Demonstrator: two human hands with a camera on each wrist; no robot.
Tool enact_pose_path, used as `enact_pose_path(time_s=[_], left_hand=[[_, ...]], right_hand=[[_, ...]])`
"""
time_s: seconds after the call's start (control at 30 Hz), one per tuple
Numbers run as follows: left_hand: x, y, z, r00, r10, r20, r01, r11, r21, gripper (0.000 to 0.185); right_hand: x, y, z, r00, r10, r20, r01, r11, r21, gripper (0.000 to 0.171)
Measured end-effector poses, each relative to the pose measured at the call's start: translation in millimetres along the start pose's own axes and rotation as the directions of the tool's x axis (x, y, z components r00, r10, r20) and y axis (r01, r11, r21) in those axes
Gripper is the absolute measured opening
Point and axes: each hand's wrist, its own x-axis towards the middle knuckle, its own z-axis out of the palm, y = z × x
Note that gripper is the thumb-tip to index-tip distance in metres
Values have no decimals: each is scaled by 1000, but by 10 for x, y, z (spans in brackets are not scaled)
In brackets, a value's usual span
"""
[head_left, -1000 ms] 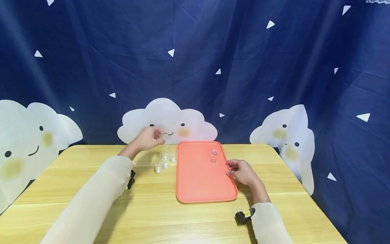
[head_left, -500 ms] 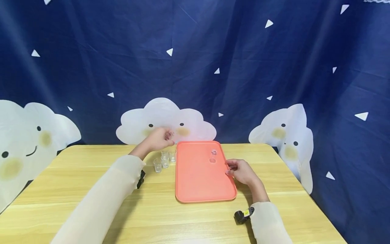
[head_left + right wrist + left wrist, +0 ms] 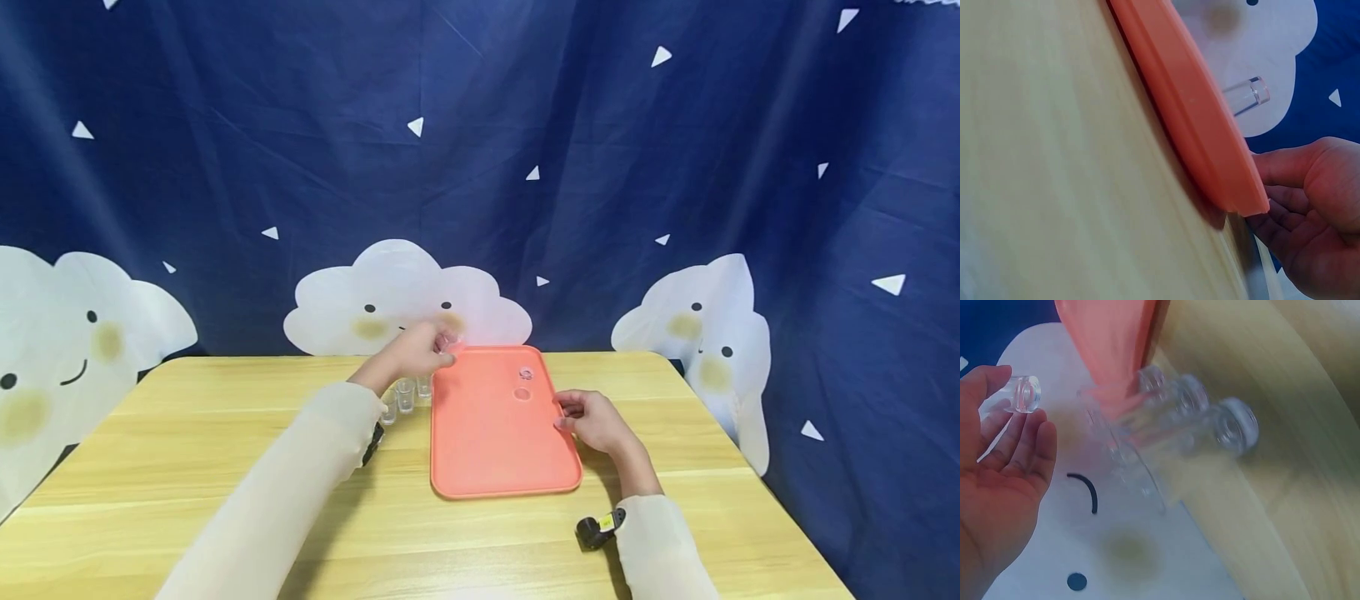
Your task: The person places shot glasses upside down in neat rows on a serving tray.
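Wooden table (image 3: 225, 467) fills the lower half of the head view, with a navy cloud-print backdrop (image 3: 600, 167) behind it. An orange tray (image 3: 487, 450) lies flat at centre frame, long side running away from the viewer. The left hand (image 3: 416, 354) is raised above the tray's far left corner, just above centre frame, and pinches a small clear cup (image 3: 450, 340) at its fingertips; in the left wrist view that cup (image 3: 1024, 394) sits at the upper left, held on its side against the finger ends. The right hand (image 3: 592, 421) rests at the tray's right edge, right of centre, fingers curled onto the rim. A cluster of clear cups (image 3: 405, 393) stands on the table just beside the tray's left edge, partly hidden by the left sleeve. Two clear cups (image 3: 524, 383) stand on the tray near its far right corner.
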Motion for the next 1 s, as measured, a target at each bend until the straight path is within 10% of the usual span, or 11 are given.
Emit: enact_pose_path(time_s=[0.63,1.0], left_hand=[[203,155,327,998,24,54,-26,999,36,32],[221,200,484,995,-96,25,98,992,-84,30]], right_hand=[[14,2,3,1000,10,-7,-10,1000,-12,41],[25,3,-2,1000,15,-5,-15,1000,-10,40]])
